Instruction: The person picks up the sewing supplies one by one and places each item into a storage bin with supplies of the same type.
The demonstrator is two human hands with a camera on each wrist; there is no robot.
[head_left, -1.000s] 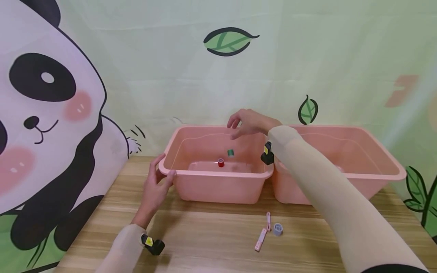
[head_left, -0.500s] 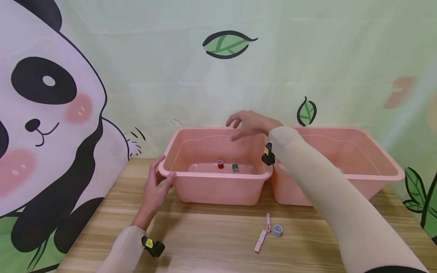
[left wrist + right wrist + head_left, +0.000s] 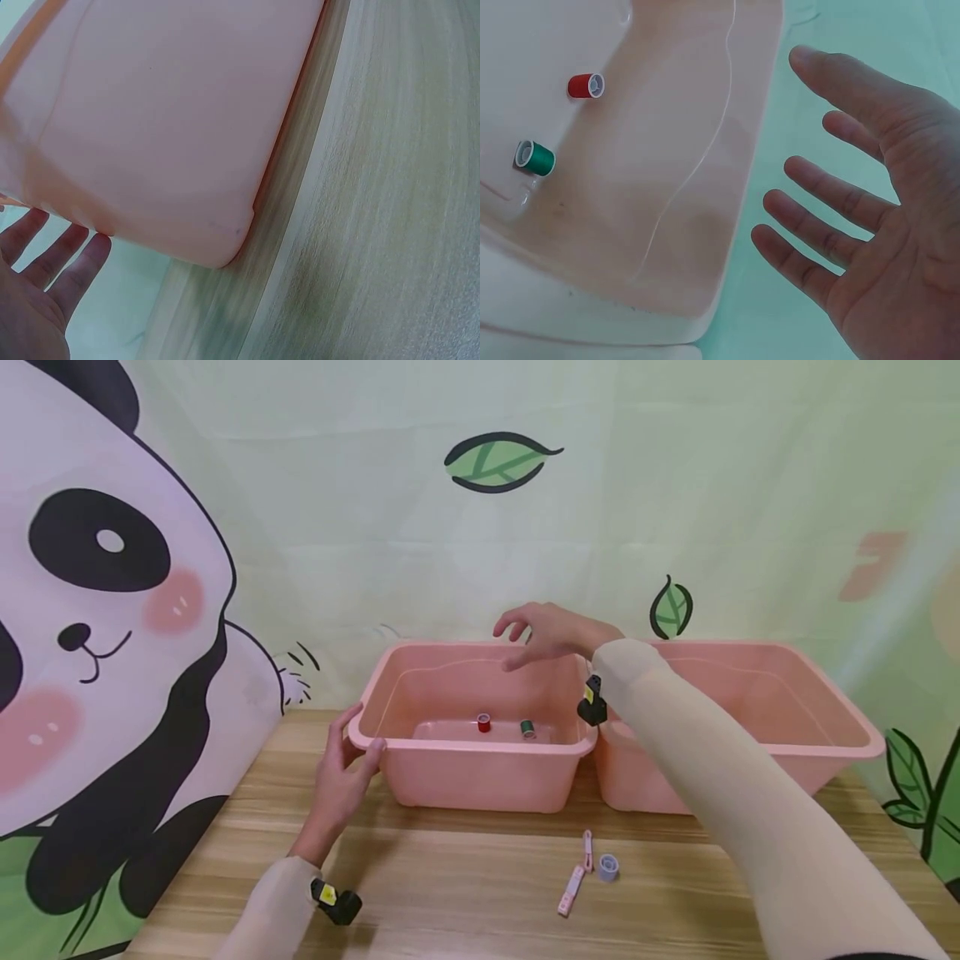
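Observation:
My left hand (image 3: 347,781) holds the front left corner of the left pink tub (image 3: 480,777), thumb on the rim and fingers against its side. In the left wrist view the fingertips (image 3: 94,247) touch the tub's edge. Above the tub's back right part, my right hand (image 3: 551,631) hovers with fingers spread and nothing in it. On the tub floor stands a red thread spool (image 3: 483,723). To its right, a green thread spool (image 3: 528,728) lies tilted. The right wrist view shows both the red spool (image 3: 586,85) and the green spool (image 3: 535,158), apart from the hand.
A second pink tub (image 3: 810,768) stands close on the right, partly behind my right forearm. Before the tubs, on the wooden table (image 3: 465,877), lie a pale lilac spool (image 3: 608,867), a pink slotted strip (image 3: 588,852) and a pink patterned strip (image 3: 571,891).
The green spool has dropped from mid-air below my right hand to the tub floor and rolled slightly right. Both hands have stayed nearly still; the head view has shifted a little.

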